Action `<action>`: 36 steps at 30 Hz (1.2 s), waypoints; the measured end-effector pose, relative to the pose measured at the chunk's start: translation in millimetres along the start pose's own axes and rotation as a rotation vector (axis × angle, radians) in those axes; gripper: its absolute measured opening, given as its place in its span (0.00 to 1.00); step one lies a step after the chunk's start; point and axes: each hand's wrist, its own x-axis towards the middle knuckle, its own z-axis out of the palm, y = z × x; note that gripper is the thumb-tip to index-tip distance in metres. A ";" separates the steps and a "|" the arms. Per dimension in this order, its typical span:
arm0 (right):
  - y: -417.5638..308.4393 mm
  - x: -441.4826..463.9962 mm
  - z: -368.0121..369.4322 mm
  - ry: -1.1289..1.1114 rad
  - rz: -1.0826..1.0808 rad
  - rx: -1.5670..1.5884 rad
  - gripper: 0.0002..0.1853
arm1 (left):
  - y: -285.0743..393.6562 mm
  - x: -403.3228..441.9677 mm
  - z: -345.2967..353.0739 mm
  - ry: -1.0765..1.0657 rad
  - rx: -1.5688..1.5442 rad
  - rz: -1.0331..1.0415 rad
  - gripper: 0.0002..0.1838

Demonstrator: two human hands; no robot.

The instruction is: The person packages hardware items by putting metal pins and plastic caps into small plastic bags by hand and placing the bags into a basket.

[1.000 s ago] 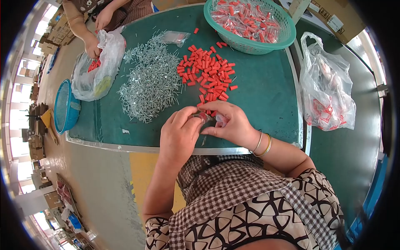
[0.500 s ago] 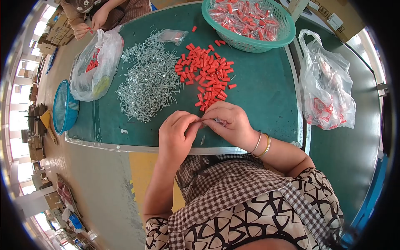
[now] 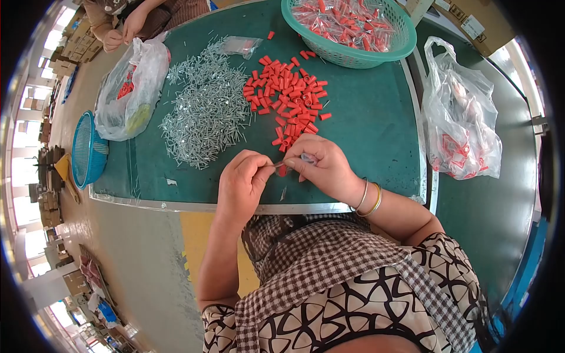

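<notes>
Green tabletop (image 3: 365, 135) with a pale metal edge fills the middle of a wide workroom, cartons along its far left side. Half a second ago the fingertips of both hands meet with nothing red visible between them; now they stand slightly apart and one small red piece (image 3: 282, 170) shows between them, just under the right thumb, above the near edge of the tabletop. For the work in hand, that seems to mean the piece is now at the fingertips, being handled. The left hand (image 3: 242, 173) has a narrow grip, pinching a thin edge too small to name. The right hand (image 3: 322, 162) is curled, its grip closed around crumpled clear film (image 3: 308, 158); whether the film encloses the piece I cannot tell.

Counted: one heap of metal screws (image 3: 206, 109) and one of red caps (image 3: 294, 97), each too dense to number; one stray cap (image 3: 271, 35) at the far side; one flat clear packet (image 3: 240, 46); one green basket (image 3: 353, 57) of bagged red pieces; one blue basket (image 3: 89, 150); two large plastic bags, left (image 3: 147, 76) and right (image 3: 462, 117); two bangles (image 3: 376, 203). A co-worker's two hands (image 3: 134, 25) have left the left bag and now meet above it.
</notes>
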 end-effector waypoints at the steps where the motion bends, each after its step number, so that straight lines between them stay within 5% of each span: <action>1: 2.4 0.9 -1.1 -0.012 -0.041 -0.059 0.01 | -0.6 0.3 -0.2 -0.003 0.000 0.001 0.05; 5: 6.0 3.0 -1.9 -0.045 -0.203 -0.184 0.02 | 2.9 0.6 -0.8 -0.047 0.016 -0.005 0.05; 14: 1.2 5.0 -0.3 -0.079 0.174 0.079 0.03 | -0.9 -3.9 5.9 0.012 -0.089 -0.063 0.04; 23: 3.4 5.2 1.1 -0.080 -0.336 -0.371 0.03 | -6.9 -7.1 6.9 0.031 -0.062 0.063 0.04; 27: -4.7 3.0 -2.4 -0.145 -0.198 -0.277 0.02 | -7.3 -8.9 8.8 0.036 -0.090 0.023 0.03; 30: -24.4 11.5 -18.6 -0.144 -0.328 -0.427 0.02 | -4.1 -7.4 8.4 0.122 -0.191 -0.054 0.01; 33: -53.0 36.6 -54.4 0.064 -0.410 -0.420 0.03 | -2.3 -5.0 8.4 0.254 -0.323 -0.150 0.02; 35: -77.6 55.7 -81.7 0.389 -0.184 -0.314 0.06 | -17.7 -8.6 14.7 0.311 -0.333 -0.151 0.03; 36: -87.3 60.7 -91.9 0.539 -0.260 -0.357 0.09 | -23.5 -13.7 21.6 0.266 -0.306 -0.171 0.03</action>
